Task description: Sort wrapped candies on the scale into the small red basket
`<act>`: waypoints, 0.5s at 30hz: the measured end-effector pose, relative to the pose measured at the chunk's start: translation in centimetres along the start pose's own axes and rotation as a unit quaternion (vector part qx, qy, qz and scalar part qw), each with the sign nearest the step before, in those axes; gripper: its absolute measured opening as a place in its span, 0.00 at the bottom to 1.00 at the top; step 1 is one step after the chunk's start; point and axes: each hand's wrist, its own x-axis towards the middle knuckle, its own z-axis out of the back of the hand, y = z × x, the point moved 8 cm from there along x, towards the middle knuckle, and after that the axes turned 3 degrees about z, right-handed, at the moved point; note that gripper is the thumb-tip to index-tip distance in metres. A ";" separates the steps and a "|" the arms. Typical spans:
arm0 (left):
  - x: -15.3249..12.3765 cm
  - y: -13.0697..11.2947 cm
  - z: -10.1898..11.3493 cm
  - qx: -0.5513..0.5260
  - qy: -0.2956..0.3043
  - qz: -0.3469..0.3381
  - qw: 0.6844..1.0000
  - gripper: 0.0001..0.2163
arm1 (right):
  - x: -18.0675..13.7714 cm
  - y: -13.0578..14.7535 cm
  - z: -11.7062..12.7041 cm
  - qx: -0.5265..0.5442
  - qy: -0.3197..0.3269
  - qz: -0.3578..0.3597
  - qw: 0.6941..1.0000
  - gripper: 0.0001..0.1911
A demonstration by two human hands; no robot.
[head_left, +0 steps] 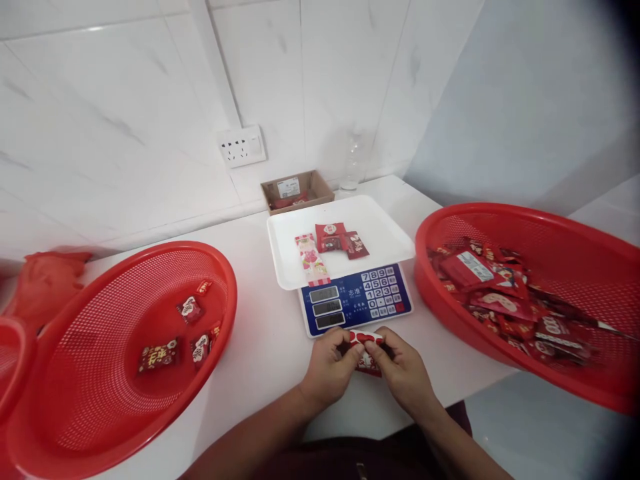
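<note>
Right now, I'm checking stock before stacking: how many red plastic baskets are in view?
3: one mesh basket left of the digital scale, one fuller basket right of it, and a third basket, mostly cut off at the picture's left edge. More may be hidden beneath it.

Red-and-white packet point(367, 362), perhaps folded, pinched between fingers point(353, 357).

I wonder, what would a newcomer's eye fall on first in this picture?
Probably the fuller red basket at right, heaped with packets, then the sparser red basket at left. Between them, a white tray tops a digital scale; nearer, the left hand and right hand pinch a red packet.
</note>
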 end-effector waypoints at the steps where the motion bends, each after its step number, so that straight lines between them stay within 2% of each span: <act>1: 0.0 0.1 0.1 -0.003 -0.004 0.002 1.000 0.10 | 0.1 -0.1 -0.1 0.010 0.002 -0.010 1.000 0.15; 5: 0.2 1.0 -0.2 -0.127 0.003 0.048 0.991 0.12 | 0.5 -0.4 -1.1 0.087 0.054 -0.068 0.992 0.15; 9: 0.4 1.4 -0.3 -0.239 0.000 0.070 0.969 0.12 | 0.3 -0.2 -1.6 0.157 0.094 -0.085 0.979 0.15; 11: 0.4 1.4 -0.3 -0.251 -0.007 0.071 0.965 0.11 | 0.2 -0.2 -1.3 0.152 0.091 -0.084 0.981 0.15; 15: 0.2 1.4 -0.3 -0.232 0.001 0.071 0.970 0.12 | 0.2 0.2 -0.8 0.071 0.084 -0.074 0.991 0.12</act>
